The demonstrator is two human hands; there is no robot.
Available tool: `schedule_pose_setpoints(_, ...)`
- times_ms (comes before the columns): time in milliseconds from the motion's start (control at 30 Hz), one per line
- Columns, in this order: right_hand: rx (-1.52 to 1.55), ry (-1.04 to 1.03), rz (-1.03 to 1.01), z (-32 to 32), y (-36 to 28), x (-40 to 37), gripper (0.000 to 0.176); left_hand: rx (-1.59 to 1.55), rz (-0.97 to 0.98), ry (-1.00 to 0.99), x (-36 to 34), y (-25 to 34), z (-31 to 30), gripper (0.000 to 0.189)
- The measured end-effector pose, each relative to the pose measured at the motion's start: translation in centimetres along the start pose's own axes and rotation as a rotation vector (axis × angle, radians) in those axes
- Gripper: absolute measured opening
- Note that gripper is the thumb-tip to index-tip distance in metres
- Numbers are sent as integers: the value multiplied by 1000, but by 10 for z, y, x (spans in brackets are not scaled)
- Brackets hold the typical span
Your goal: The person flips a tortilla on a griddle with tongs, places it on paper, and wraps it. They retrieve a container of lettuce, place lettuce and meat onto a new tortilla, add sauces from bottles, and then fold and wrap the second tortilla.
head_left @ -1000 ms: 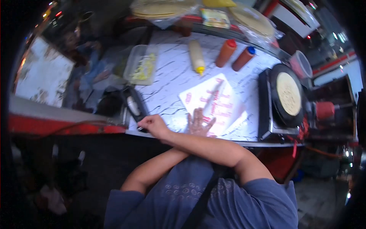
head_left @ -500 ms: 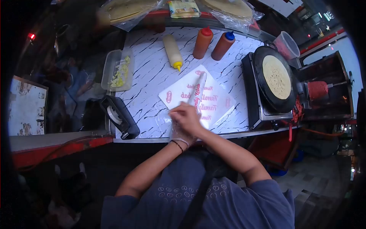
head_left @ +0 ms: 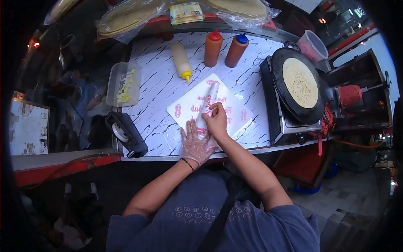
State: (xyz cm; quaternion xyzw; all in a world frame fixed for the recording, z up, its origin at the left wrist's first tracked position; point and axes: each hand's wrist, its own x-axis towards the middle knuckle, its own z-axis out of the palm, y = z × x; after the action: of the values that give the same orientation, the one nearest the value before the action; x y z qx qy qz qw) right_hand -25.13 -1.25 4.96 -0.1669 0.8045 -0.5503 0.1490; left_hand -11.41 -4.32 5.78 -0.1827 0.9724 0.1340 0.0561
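Observation:
A slim roll wrapped in printed paper (head_left: 206, 110) with red "Kebab" lettering lies slanted on flat sheets of the same wrapping paper (head_left: 184, 108). My bare right hand (head_left: 216, 122) is closed, thumb and fingertips pinching at the right side of the roll about midway along it. My left hand (head_left: 195, 143), in a clear plastic glove, rests at the roll's near end with its fingers stretched out and apart. Part of the near end is hidden by my hands.
Sauce bottles with yellow (head_left: 181, 61), red (head_left: 213, 48) and blue (head_left: 237, 50) caps are on the counter. Left are a lettuce tub (head_left: 122, 86) and tape dispenser (head_left: 126, 134); right, a flatbread (head_left: 300, 83) on a black griddle (head_left: 279, 80), near a meat spit (head_left: 349, 96).
My right hand has moved off my left hand, rightward and farther up the roll. My gloved left hand, mostly covered before, now shows with fingers spread. The whole view has shifted slightly.

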Motion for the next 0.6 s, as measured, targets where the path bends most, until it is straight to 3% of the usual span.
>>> schedule_pose_setpoints(133,115,79,61,3,2,7,21,17,2,-50,-2,4,-8,76)
schedule_pose_setpoints(167,172,117,-43,-3,10,9,17,-1,6,-3,-8,4,-9,78)
schedule_pose_setpoints(200,170,17,41,-18,8,8,17,-24,27,49,-8,4,-13,80)
schedule_pose_setpoints(267,215,-121,-66,-79,-29,-9,17,-212,-50,-59,1,9,-44,86)
schedule_pose_setpoints(333,314,-178,-130,-157,-67,-25,18,-61,-137,36,16,5,-30,93)
schedule_pose_setpoints(367,263,-93,-205,-199,-74,-27,18,95,-105,173,25,0,-18,94)
schedule_pose_setpoints(400,46,31,-350,-243,-72,-21,20,248,-81,315,39,-4,-10,95)
schedule_pose_setpoints(433,-99,180,-357,-288,-77,-17,17,249,-48,331,57,-1,-14,95)
schedule_pose_setpoints(500,-426,476,-431,-378,-74,1,17,-22,-102,371,87,6,-21,93)
schedule_pose_setpoints(533,-600,549,-423,-429,-42,21,22,-15,-92,378,100,12,-26,93)
schedule_pose_setpoints(600,-944,585,-231,-496,-11,44,34,-127,-273,166,122,22,-37,87)
